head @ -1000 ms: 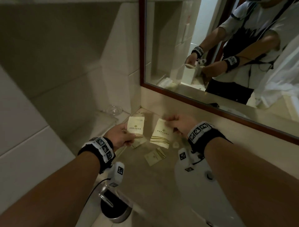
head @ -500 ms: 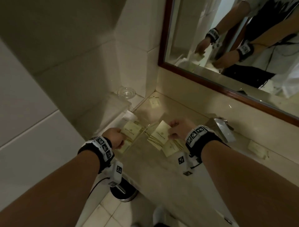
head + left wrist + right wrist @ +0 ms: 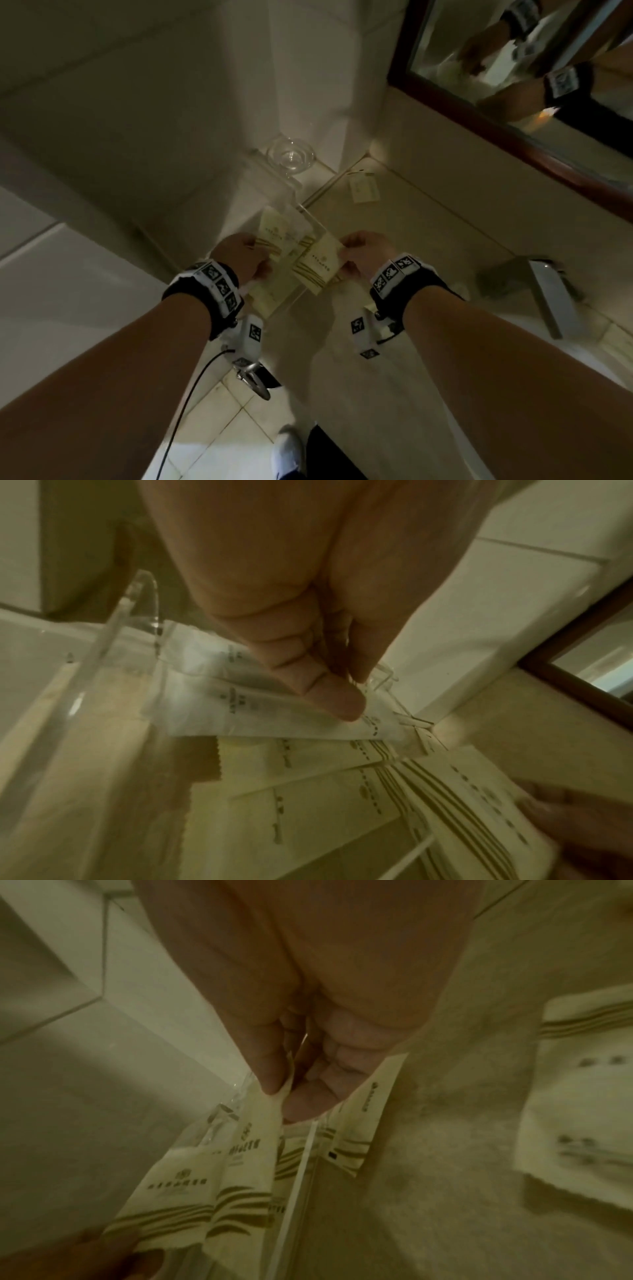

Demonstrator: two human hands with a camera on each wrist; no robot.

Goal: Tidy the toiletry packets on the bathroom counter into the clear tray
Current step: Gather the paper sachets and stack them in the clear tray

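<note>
- The left hand (image 3: 245, 258) pinched a cream packet (image 3: 272, 233) by its near end, thumb pressed against curled fingers (image 3: 329, 696), and held it low over the clear tray (image 3: 301, 210), seemingly to lay it flat on the packets already inside.
- The right hand (image 3: 364, 251) pinched a second packet (image 3: 318, 265) at one edge between thumb (image 3: 270, 1074) and forefinger, so that the packet hung out over the tray's right wall, probably waiting its turn to go in.
- Both packets were held by an edge, which left their flat faces free to slide onto the pile.
- The packets looked like thin, flat paper sachets, pale cream with olive stripes at one end, a small crest and dark lettering; at least one had a saw-toothed sealed edge.
- The tray was clear hard plastic with straight walls and a rounded corner, and it stood at the left end of the counter (image 3: 428, 240) against the tiled wall.
- One more packet (image 3: 364, 188) lay loose in the far corner of the counter, well apart from the tray, so the tidying was judged unfinished.
- A small glass dish (image 3: 291, 154) sat on the ledge behind the tray.
</note>
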